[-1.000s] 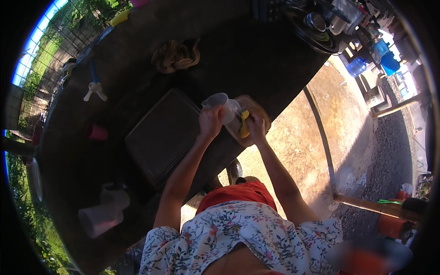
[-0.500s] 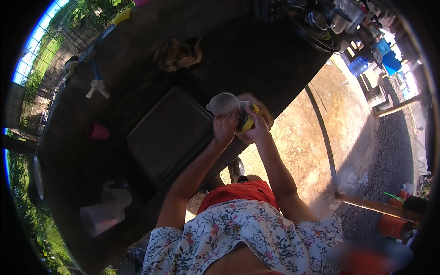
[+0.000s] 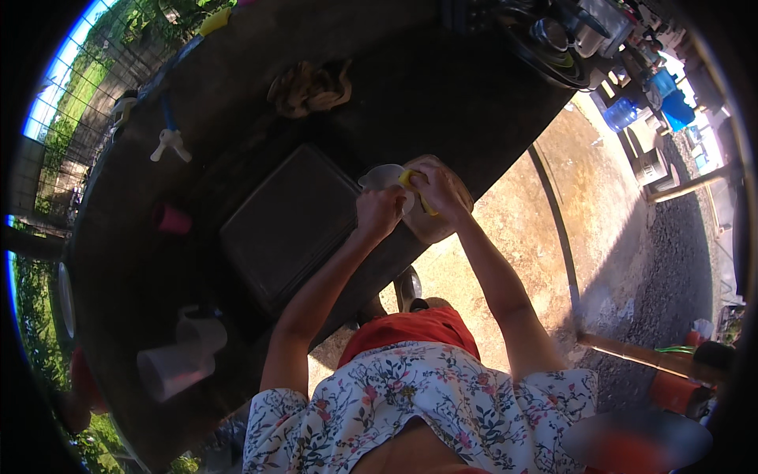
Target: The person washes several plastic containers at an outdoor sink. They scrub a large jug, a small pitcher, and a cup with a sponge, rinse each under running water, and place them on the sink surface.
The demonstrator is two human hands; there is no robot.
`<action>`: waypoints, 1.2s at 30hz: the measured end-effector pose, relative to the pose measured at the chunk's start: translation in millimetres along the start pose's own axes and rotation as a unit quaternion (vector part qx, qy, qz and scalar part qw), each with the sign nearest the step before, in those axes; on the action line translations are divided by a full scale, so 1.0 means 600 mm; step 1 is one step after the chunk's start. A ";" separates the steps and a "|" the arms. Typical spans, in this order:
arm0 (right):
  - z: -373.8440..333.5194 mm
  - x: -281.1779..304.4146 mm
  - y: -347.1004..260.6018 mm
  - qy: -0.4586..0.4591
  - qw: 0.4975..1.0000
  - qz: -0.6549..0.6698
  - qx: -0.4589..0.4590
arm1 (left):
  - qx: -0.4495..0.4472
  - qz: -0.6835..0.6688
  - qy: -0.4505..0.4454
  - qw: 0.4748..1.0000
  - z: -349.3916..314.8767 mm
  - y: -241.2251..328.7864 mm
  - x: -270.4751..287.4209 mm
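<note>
My left hand point(image 3: 379, 212) is closed on a translucent plastic cup point(image 3: 382, 174) with a small pouring lip, above the dark counter. In my right hand point(image 3: 438, 189) is a yellow sponge point(image 3: 408, 178), pressed against the cup's right side. My fingers cover much of both, and whether the sponge is inside the rim I cannot tell. Below my right hand sits a brownish container with rounded corners point(image 3: 430, 227), close to the counter's edge. Left of my hands lies a large dark rectangular tray or lid point(image 3: 292, 225).
Two translucent jugs point(image 3: 178, 367) stand at the lower left, with a pink cup point(image 3: 171, 219) farther up. A white tap point(image 3: 170, 145) is at the left, a crumpled cloth point(image 3: 310, 88) at the back. Pans point(image 3: 550, 43) crowd the far right corner.
My right hand has turned over and moved up and left, bringing the sponge against the cup. The cup has tilted in my left hand. A red shape has appeared at the lower left edge.
</note>
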State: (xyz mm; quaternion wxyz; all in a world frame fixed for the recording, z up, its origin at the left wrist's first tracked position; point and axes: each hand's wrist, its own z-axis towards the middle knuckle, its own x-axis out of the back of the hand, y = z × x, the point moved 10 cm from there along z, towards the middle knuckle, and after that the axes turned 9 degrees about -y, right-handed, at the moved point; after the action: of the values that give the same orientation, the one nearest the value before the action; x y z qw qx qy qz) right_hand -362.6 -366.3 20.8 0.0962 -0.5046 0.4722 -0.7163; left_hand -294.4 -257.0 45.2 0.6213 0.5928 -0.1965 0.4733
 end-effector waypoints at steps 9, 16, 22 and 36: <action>-0.048 0.002 0.053 0.096 0.992 0.062 -0.061 | 0.067 -0.020 0.144 0.987 0.000 -0.060 0.064; -0.086 -0.090 0.012 0.032 0.969 -0.210 0.127 | 0.143 -0.036 0.169 0.974 -0.054 -0.154 0.162; 0.072 -0.147 -0.182 0.050 0.988 -0.010 0.145 | 0.271 -0.104 0.207 0.934 -0.163 -0.301 0.256; 0.348 -0.392 -0.724 -0.170 0.911 -0.158 0.339 | 0.214 -0.798 0.244 0.509 -0.288 -0.583 0.237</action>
State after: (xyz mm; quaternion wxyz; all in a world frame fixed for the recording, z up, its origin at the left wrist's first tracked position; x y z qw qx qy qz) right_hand 65.6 -110.2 217.6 0.2263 -0.6240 0.0911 -0.7424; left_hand 5.3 5.8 -70.8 0.6148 0.4753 0.6257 -0.0683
